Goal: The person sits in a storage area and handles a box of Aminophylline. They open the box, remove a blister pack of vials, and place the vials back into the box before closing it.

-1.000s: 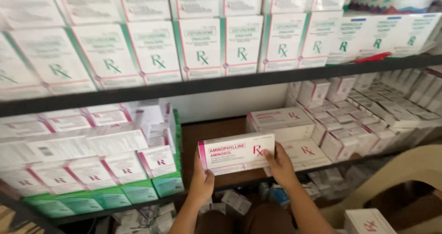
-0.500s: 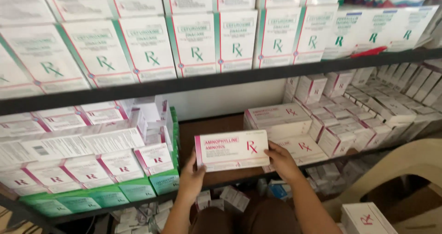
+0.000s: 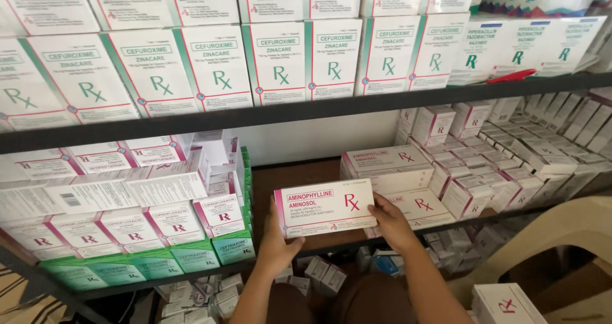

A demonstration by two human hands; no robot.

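Both hands, left hand (image 3: 275, 244) and right hand (image 3: 391, 222), hold one flat white box (image 3: 324, 207) by its ends. It has a pink stripe and pink letters, over the brown shelf (image 3: 293, 179).

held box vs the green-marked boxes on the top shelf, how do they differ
The held box has a pink stripe and pink symbol; the top-shelf boxes have green ones. The held box lies wide and tilted between the left hand and right hand; the top-shelf boxes stand in a packed row. Both are white cartons.
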